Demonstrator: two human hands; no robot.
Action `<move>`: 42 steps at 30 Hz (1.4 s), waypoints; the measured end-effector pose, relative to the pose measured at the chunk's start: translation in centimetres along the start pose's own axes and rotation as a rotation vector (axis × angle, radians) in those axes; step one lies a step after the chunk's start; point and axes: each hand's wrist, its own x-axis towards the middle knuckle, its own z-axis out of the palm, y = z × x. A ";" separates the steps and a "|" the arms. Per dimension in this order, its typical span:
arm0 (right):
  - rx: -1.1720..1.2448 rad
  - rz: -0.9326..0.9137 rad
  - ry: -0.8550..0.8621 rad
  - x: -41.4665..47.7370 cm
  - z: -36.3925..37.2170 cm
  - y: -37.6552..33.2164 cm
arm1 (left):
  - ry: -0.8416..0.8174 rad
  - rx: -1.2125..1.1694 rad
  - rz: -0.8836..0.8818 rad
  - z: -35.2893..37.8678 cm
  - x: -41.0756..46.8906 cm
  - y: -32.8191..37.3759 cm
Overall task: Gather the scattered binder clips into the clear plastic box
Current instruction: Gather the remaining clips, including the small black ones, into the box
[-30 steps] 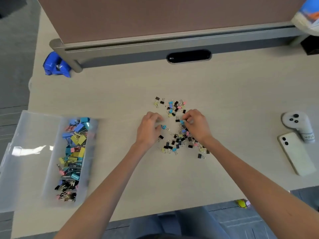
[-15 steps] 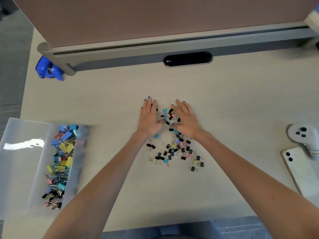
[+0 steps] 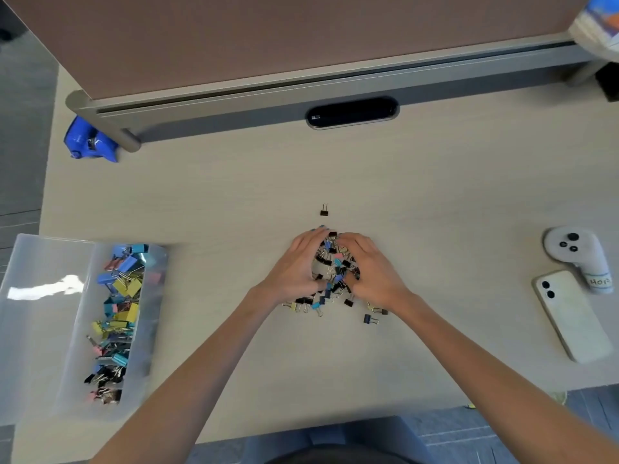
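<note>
While the clear plastic box (image 3: 147, 346) lies open at the left end of the pale wooden desk (image 3: 234, 195), with a row of larger coloured binder clips (image 3: 119, 313) already inside it, the work itself sits well apart from it, at the middle of the desk. Far left, a bright blue plastic object (image 3: 88, 140) rests by the foot of the brown partition (image 3: 268, 35). At the centre, the left hand (image 3: 294, 266) and the right hand (image 3: 371, 269) face each other, fingers curled inward and cupped round a heap of small binder clips (image 3: 335, 266) in black, blue, pink and yellow; both hands clasp the heap from its sides, though it seems to rest on the desk, not lifted. A lone black clip (image 3: 324, 212) stands just beyond the fingertips on the far side, and a few stray clips (image 3: 370, 319) lie outside the palms on the near side. At the right, a grey handheld controller (image 3: 572, 249) and a white phone (image 3: 569, 316) lie side by side. The step looks like scooping the heap together for a carry to the box. The likely trouble is spillage: the clips are small and loose, the gap at the wrists is open, and a long carry leftward could shed some. The outliers may also be missed, since neither hand encloses them.
</note>
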 end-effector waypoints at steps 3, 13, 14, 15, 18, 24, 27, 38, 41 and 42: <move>-0.044 -0.002 0.024 -0.8 -0.2 0.1 | -0.018 0.113 0.035 0.7 -0.6 -0.2; -0.365 0.065 -0.048 0.3 0.2 -0.5 | 0.216 0.393 0.045 1.8 -0.5 0.0; -0.338 0.077 -0.035 0.6 0.2 -0.6 | 0.215 0.387 0.034 1.7 -0.2 0.1; -0.304 0.088 -0.018 0.8 0.1 -0.6 | 0.215 0.370 0.024 1.6 0.0 0.2; -0.221 0.107 0.023 1.3 -0.1 -0.7 | 0.209 0.305 -0.002 1.3 0.7 0.4; -0.157 0.137 0.007 2.5 -0.2 -0.6 | 0.208 0.241 -0.008 0.9 1.8 0.5; -0.140 0.183 -0.042 3.1 -0.6 -0.7 | 0.180 0.242 -0.056 0.9 2.3 1.1; -0.461 0.125 -0.028 3.2 0.4 -2.1 | 0.170 0.191 -0.163 1.3 3.5 1.7; -0.593 0.082 -0.077 3.0 0.7 -2.2 | 0.184 0.139 -0.147 1.2 3.4 1.2; -0.618 0.071 -0.070 2.9 0.5 -2.2 | 0.183 0.130 -0.143 1.2 3.4 1.0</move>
